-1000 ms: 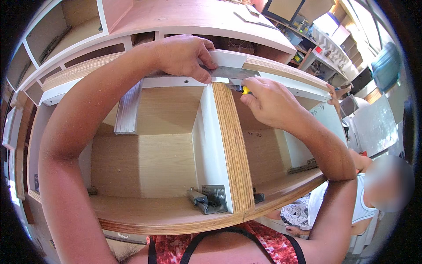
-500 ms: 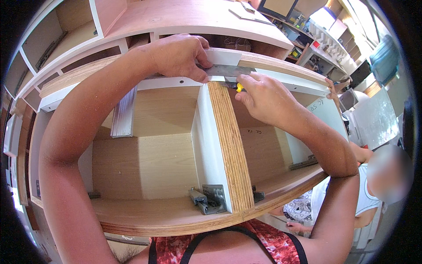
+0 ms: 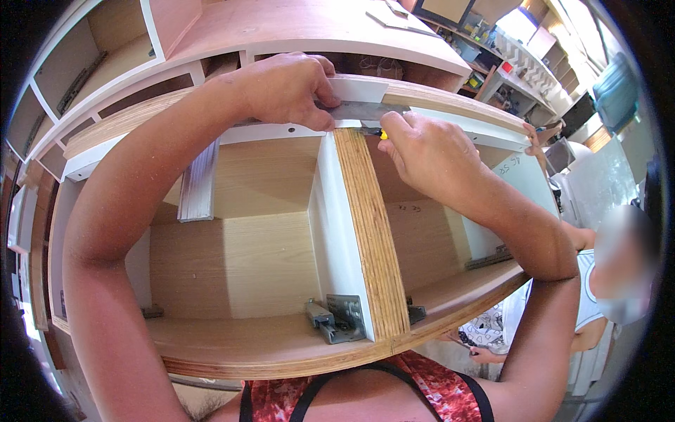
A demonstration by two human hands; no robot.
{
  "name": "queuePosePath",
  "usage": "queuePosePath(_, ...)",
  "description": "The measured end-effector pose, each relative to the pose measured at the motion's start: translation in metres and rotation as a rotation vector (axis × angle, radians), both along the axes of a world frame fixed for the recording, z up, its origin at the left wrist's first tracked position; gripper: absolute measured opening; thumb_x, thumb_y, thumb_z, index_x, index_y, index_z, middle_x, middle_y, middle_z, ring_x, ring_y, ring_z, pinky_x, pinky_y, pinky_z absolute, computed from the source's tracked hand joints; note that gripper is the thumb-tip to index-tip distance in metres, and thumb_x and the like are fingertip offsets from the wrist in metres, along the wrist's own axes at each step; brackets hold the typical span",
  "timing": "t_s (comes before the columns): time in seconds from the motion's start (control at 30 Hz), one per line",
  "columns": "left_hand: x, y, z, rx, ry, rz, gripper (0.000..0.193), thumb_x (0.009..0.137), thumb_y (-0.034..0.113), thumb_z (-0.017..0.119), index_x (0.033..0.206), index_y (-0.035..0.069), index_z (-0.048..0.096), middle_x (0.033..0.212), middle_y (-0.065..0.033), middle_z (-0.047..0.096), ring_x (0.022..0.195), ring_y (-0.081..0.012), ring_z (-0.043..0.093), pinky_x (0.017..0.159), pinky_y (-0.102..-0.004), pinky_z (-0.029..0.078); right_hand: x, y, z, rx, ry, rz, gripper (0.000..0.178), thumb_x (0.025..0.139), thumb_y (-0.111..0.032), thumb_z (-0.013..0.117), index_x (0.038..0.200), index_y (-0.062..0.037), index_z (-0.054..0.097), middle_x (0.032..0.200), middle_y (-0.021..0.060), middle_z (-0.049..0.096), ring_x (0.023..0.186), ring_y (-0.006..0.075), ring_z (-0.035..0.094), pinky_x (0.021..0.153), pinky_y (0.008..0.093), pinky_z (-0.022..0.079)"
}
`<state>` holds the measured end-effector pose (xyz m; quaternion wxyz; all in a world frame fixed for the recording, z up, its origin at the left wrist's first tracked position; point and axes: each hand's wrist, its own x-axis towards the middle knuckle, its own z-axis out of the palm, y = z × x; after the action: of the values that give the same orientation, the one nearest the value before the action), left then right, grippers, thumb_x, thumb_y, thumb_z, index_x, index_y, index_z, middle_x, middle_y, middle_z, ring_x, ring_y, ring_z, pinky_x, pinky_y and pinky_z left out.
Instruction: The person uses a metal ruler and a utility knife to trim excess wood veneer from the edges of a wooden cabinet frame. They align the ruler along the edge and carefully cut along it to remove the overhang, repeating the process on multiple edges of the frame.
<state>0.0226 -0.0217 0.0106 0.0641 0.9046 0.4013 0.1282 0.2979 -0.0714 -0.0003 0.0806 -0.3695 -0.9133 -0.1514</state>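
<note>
Comparing with a moment ago, little has shifted: my left hand (image 3: 285,88) still pins the flat metal blade (image 3: 362,110) on the cabinet's far rail (image 3: 450,105), right hand (image 3: 429,151) fingers closed around a yellow-tipped tool (image 3: 380,133) at the divider (image 3: 369,239) top.

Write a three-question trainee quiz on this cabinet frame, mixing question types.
1. True or false: the left hand presses a flat metal ruler against the cabinet's top rail.
2. The tool tip showing at the right hand is: A red, B yellow, C green.
3. Which edge of the upright plywood divider has metal brackets beside it?

Key: 1 true. 2 B. 3 The near edge, by the person's chest; one shows on each side.
</note>
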Motion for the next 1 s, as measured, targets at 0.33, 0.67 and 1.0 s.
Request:
queuePosePath(0.33,0.003,-0.003,0.000,0.011,0.001,0.020,0.042,0.083,0.034,0.085,0.116,0.008,0.085,0.145,-0.0293,0.064,0.123,-0.0427,0.069,0.109,-0.0460,0.054,-0.003,0.007,0.015,0.050,-0.093,0.037,0.028,0.106,-0.029,0.066,0.097,-0.0030,0.069,0.079,0.0203,0.076,0.075,0.0387,0.079,0.067,0.0490,0.064)
queuePosePath(0.67,0.001,-0.001,0.001,-0.003,0.018,0.011,0.045,0.081,0.033,0.085,0.117,0.006,0.085,0.145,-0.0287,0.065,0.124,-0.0424,0.069,0.110,-0.0456,0.053,-0.003,0.012,0.023,0.006,-0.105,0.075,0.025,0.103,-0.029,0.069,0.105,-0.0046,0.069,0.081,0.0204,0.074,0.080,0.0392,0.078,0.071,0.0512,0.062)
queuePosePath(1.0,0.002,-0.001,-0.002,0.045,0.003,-0.003,0.045,0.081,0.034,0.085,0.117,0.007,0.085,0.146,-0.0291,0.064,0.124,-0.0431,0.069,0.110,-0.0465,0.053,0.009,0.002,-0.018,0.023,0.136,0.144,0.020,0.098,-0.013,0.071,0.114,-0.0052,0.062,0.094,0.0197,0.064,0.086,0.0408,0.070,0.076,0.0525,0.057)
